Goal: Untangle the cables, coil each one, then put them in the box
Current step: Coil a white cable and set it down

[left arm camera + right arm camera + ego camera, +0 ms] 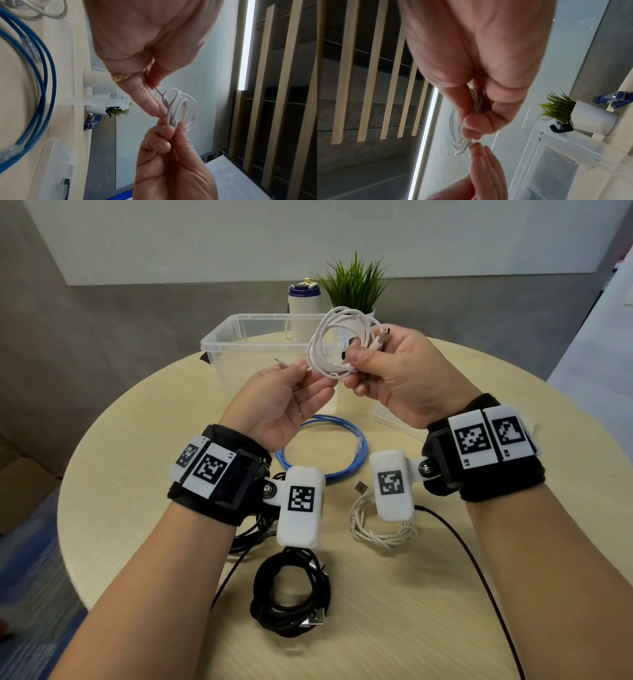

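right wristband tags: "R1", "R2" | left wristband tag: "L1" | other codes: unreadable patterns

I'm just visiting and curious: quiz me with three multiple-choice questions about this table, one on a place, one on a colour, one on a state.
1. Where is the blue cable?
A. in the box
B. on the table
C. in a hand

2. What colour is the cable held in both hands?
A. white
B. black
C. blue

3. The clear box is:
A. lidded
B. open on top
C. tipped over

Answers: 1 B, it lies looped on the table. 2 A, the right hand grips the coiled white cable, the left hand pinches its end. 3 B, its rim is uncovered.
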A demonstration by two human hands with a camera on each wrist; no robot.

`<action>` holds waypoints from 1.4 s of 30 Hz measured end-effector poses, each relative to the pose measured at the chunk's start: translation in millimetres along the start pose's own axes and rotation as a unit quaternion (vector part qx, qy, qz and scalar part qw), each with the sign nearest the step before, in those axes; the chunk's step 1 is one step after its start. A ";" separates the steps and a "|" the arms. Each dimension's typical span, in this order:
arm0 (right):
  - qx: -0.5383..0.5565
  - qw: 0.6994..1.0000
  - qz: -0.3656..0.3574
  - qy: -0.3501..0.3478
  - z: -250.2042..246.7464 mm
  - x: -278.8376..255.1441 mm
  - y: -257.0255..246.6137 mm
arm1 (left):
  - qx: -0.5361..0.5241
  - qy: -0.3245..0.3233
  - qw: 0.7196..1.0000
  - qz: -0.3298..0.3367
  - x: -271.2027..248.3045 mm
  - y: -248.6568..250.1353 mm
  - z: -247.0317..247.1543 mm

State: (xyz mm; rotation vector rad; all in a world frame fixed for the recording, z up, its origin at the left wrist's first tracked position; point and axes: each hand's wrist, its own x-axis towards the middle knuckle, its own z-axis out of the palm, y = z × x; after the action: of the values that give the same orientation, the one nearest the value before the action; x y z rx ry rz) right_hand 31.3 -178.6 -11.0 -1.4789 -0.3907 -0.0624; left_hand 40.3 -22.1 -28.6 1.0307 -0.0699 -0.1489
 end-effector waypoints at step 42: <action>-0.345 0.930 0.065 0.109 -1.6 7.7 13.3 | 0.334 -0.062 0.924 0.178 -3.7 -4.3 -3.2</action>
State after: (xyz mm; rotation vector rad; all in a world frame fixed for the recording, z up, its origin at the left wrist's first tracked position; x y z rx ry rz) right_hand 42.5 -177.2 -21.5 -2.1648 -0.0799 -0.2798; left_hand 36.7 -20.9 -33.9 1.6687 -0.4455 0.1574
